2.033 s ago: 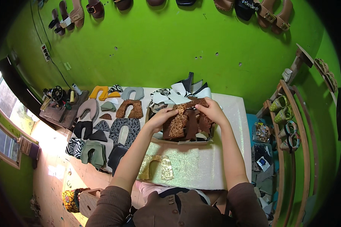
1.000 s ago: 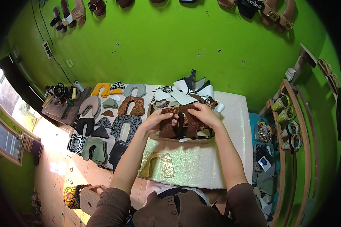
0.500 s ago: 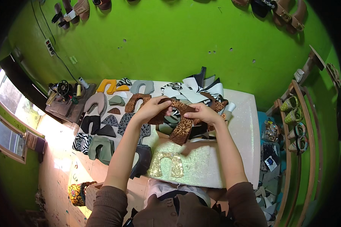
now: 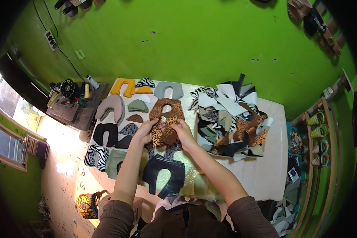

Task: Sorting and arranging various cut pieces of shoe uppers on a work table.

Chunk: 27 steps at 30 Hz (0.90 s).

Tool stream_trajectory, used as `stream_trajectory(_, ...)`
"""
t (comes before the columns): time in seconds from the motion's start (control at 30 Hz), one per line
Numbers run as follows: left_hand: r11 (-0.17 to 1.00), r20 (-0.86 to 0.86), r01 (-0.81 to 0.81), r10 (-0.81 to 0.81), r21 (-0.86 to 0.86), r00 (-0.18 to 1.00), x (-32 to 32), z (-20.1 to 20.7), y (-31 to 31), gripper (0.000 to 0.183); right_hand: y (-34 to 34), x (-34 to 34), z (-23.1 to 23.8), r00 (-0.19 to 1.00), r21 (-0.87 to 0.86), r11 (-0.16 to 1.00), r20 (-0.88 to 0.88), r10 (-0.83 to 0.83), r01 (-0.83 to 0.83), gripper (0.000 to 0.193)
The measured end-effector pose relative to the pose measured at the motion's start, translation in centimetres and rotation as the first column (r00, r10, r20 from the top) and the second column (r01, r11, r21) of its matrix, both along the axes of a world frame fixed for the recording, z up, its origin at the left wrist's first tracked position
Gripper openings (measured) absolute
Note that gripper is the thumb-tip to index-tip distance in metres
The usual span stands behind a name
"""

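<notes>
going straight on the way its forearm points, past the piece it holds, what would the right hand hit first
Likely the brown leopard-print U-shape lying on the table, up and left of the right hand, beyond the held piece; the height gap is unclear.

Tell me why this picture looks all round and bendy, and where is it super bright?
In the head view, the wide fisheye lens leaves dark corners and bends the table's edges; also in the head view, light nearly whitens part of the floor near the window, while the held brown patterned piece isn't washed out.
</notes>
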<state>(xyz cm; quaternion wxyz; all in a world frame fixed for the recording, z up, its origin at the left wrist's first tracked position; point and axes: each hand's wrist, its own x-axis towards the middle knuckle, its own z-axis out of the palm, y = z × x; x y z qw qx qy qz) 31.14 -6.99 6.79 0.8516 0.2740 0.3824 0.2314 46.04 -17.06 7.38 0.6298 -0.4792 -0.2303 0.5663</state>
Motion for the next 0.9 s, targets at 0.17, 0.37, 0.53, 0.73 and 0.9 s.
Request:
stream_trajectory(0.17,0.995,-0.039,0.051,-0.048,0.087,0.998,-2.8,-1.3,3.3,0.02,4.4,0.1,-2.2,0.99,-0.104,0.985,0.042,-0.137,0.14,0.019)
stream_trajectory(0.37,0.956,-0.185,0.072,-0.019,0.284,0.983,-1.8,-4.1,8.4,0.02,9.2,2.1,-6.5,0.839,-0.134,0.961,0.526,-0.139,0.243,0.034)
stream_trajectory(0.53,0.866,-0.38,0.229,-0.049,0.446,0.924,0.5,-8.3,12.4,0.023,10.9,4.1,-8.7,0.691,-0.136,0.959,0.719,-0.077,0.249,0.03)
stream_trajectory(0.73,0.808,-0.417,0.283,-0.05,0.518,0.907,3.2,-8.3,14.0,0.022,11.2,5.2,-8.7,0.626,-0.116,0.931,0.768,-0.137,0.347,0.024)
stream_trajectory(0.9,0.329,-0.525,0.419,0.38,0.846,0.762,3.9,-8.0,12.8,0.025,11.4,4.1,-7.1,0.106,-0.039,0.946,0.994,0.005,0.322,0.033)
